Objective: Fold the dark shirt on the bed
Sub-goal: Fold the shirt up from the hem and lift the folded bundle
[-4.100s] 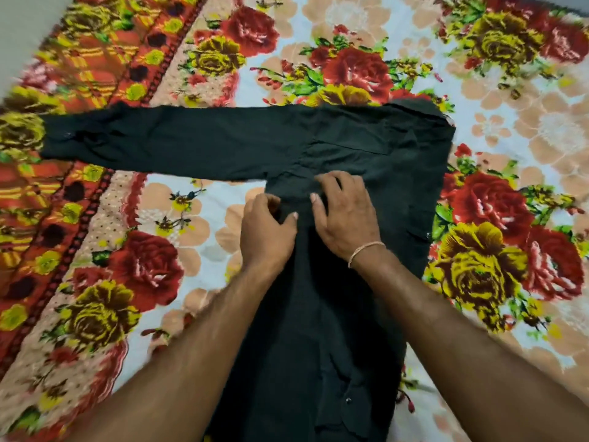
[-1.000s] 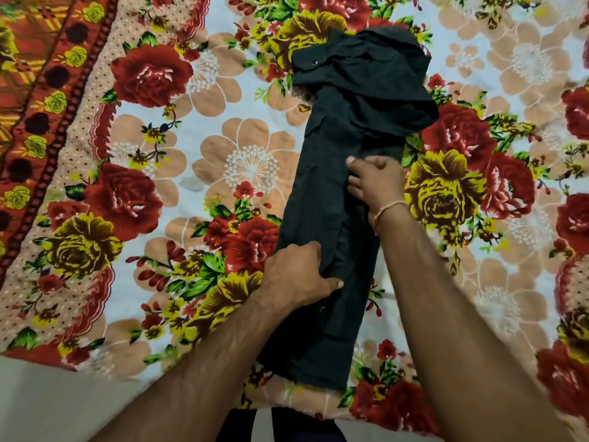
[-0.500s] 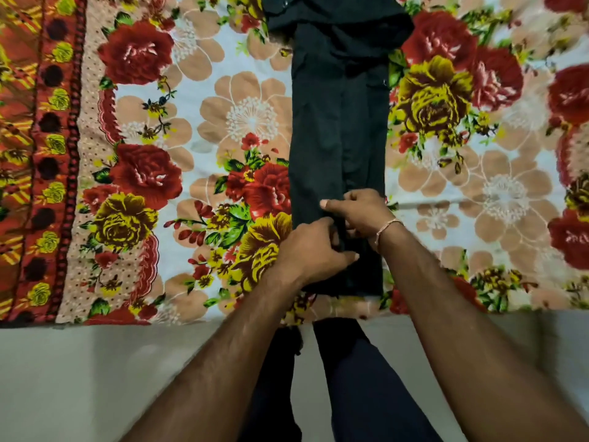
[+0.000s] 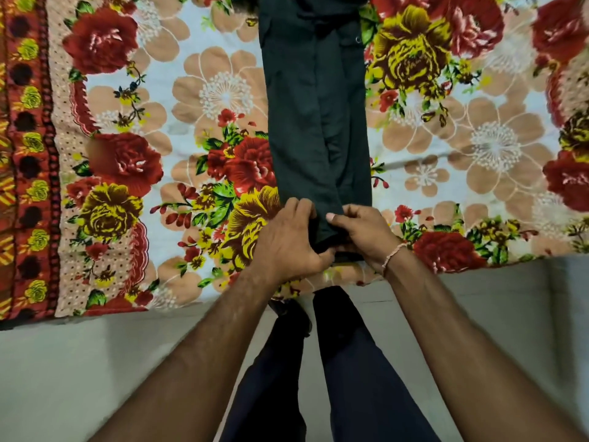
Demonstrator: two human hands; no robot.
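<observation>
The dark shirt lies on the bed as a long narrow strip, folded lengthwise, running from the top of the view down to the near edge. Its upper end is cut off by the frame. My left hand grips the bottom hem at its left corner, fingers curled round the cloth. My right hand pinches the hem at the right corner, thumb on top. A thread bracelet sits on my right wrist. The two hands are almost touching.
A floral bedsheet with red and yellow roses covers the bed; a red patterned border runs down the left. The bed's near edge ends just below my hands. My dark trouser legs stand on the grey floor.
The spread sleeve has been folded in, leaving a narrow strip. My hands slid down the shirt to its bottom hem and took hold of it. My view tilted down toward the floor.
</observation>
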